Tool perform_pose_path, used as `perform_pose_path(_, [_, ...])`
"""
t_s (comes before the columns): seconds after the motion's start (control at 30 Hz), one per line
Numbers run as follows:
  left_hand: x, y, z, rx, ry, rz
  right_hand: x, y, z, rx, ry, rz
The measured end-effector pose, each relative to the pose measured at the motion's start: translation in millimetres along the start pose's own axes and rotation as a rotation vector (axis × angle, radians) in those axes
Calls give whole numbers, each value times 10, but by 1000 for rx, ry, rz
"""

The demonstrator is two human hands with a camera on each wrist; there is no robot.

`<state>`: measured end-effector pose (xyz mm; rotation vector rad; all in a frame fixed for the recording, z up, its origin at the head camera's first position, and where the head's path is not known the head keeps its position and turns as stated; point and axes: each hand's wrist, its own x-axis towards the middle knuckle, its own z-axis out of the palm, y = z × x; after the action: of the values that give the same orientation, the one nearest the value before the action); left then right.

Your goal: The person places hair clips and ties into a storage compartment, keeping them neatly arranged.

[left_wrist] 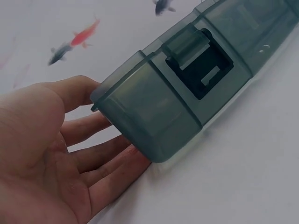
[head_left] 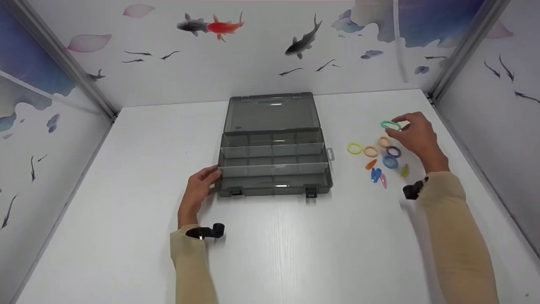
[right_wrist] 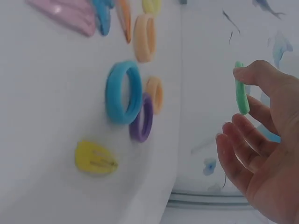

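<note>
A grey see-through compartment box point(head_left: 274, 160) lies on the table with its lid point(head_left: 272, 114) folded back. My left hand point(head_left: 198, 190) holds its left side near the front corner, thumb at the rim and fingers against the wall; the left wrist view shows the box's corner and a dark latch point(left_wrist: 200, 63). Above the table at the right, my right hand point(head_left: 417, 135) pinches a mint-green hair tie point(right_wrist: 241, 88) between thumb and forefinger. Just below it are a blue hair tie point(right_wrist: 112, 93), a purple hair tie point(right_wrist: 147, 119) and a yellow hair clip point(right_wrist: 95, 157).
Right of the box lie a yellow hair tie point(head_left: 355, 148), peach hair ties point(head_left: 371, 147), an orange hair clip point(head_left: 371, 164), blue hair clips point(head_left: 373, 175) and a pink hair clip point(head_left: 383, 180). Fish-patterned walls point(head_left: 261, 59) enclose the white table point(head_left: 274, 245) at the back and sides.
</note>
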<state>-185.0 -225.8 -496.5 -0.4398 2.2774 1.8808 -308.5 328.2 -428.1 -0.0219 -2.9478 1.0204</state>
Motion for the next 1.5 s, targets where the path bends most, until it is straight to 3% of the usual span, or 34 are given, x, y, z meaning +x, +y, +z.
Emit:
perform_pose_path(0.13, [20,-2,-41,-23,17,-41,17,-260,98,88,6,-45])
perform_pose_path(0.33, [55,15,-45,-54,21,-23,93,-599,216,139,-10,-105])
perform_pose_path(0.9, [49,-7,22,-82,28,-33,177,-1200,620,134,-82,-203])
perform_pose_path(1.5, [48,-50,11,-42,19,-15,219,-1839,1090,116,-187,-285])
